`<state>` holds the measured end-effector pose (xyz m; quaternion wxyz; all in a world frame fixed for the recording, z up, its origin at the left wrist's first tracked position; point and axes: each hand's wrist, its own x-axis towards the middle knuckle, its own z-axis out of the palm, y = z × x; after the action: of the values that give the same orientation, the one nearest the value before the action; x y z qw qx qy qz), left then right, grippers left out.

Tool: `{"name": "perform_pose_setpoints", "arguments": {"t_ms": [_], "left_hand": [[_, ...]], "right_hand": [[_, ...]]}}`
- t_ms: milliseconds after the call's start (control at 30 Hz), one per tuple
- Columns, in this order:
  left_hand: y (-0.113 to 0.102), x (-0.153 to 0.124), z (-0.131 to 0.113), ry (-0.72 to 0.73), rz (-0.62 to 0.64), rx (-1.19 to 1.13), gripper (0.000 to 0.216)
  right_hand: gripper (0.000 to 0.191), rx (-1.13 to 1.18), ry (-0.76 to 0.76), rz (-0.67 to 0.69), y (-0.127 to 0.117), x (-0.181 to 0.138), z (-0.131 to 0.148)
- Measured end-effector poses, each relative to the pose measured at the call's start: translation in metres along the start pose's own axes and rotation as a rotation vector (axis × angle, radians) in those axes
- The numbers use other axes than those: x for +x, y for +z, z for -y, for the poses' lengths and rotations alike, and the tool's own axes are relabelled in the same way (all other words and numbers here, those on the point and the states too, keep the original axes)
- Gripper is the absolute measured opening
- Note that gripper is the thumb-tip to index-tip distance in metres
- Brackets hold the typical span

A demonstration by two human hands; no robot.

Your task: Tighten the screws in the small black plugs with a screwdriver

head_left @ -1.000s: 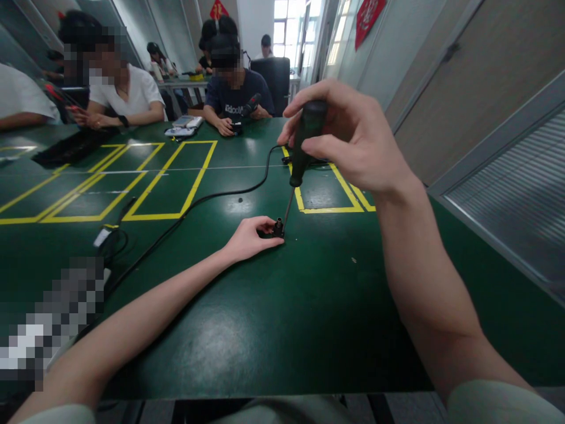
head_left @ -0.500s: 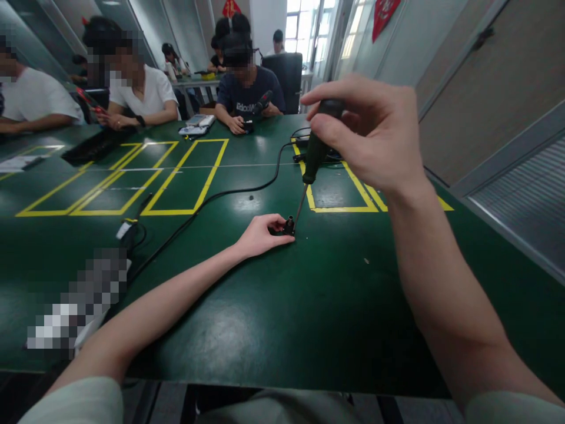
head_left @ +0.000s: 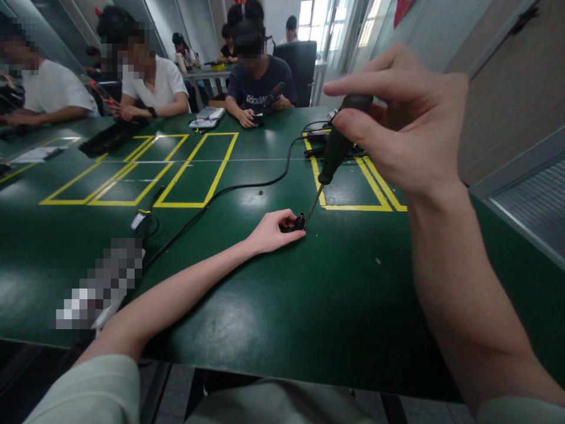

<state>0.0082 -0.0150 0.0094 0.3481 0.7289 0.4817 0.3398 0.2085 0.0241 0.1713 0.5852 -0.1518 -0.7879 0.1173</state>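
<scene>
The left hand (head_left: 270,234) is covering one side of a small black part (head_left: 300,221), whose details are looking too small to tell. Whether the tip of the screwdriver (head_left: 336,154) is touching that part or sitting just beside it is proving unclear. The right hand (head_left: 417,126) is hiding some of the handle and, with the screwdriver, is blocking part of the black cables (head_left: 316,137). Coarse blocks are blurring a long thing (head_left: 103,280) on the table (head_left: 282,318). The top edge is cutting off a red wall hanging (head_left: 401,10).
</scene>
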Motion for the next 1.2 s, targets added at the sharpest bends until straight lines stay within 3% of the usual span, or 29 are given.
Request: {"name": "perform_pose_setpoints", "arguments": {"t_ms": [167, 267, 400, 567, 733, 900, 1100, 1200], "left_hand": [[0.0013, -0.0002, 0.0014, 0.008, -0.008, -0.033, 0.024], [0.0015, 0.0000, 0.0025, 0.013, -0.007, -0.045, 0.023], [0.0008, -0.0001, 0.0037, 0.006, -0.004, -0.046, 0.024], [0.0003, -0.0004, 0.0056, 0.009, 0.004, -0.041, 0.024], [0.0004, -0.0002, 0.0069, 0.013, -0.002, -0.046, 0.024], [0.0000, -0.0005, 0.0067, 0.014, 0.005, -0.054, 0.024], [0.0010, 0.0001, 0.0077, -0.002, -0.002, -0.041, 0.025], [0.0012, 0.0004, 0.0086, 0.004, 0.003, -0.044, 0.026]], "right_hand": [[0.029, 0.145, -0.032, 0.074, 0.0010, -0.0008, -0.0055], [0.020, 0.085, -0.055, 0.036, 0.0021, -0.0006, -0.0094], [0.023, 0.022, -0.048, -0.043, 0.0023, -0.0011, -0.0076], [0.024, 0.127, -0.039, 0.050, 0.0010, -0.0024, -0.0056], [0.022, 0.026, -0.064, -0.024, 0.0006, -0.0029, -0.0047], [0.026, 0.140, -0.044, 0.053, -0.0005, -0.0032, -0.0031], [0.024, 0.019, -0.033, -0.034, -0.0008, -0.0030, -0.0036], [0.027, 0.055, -0.032, 0.009, -0.0027, -0.0026, -0.0037]]}}
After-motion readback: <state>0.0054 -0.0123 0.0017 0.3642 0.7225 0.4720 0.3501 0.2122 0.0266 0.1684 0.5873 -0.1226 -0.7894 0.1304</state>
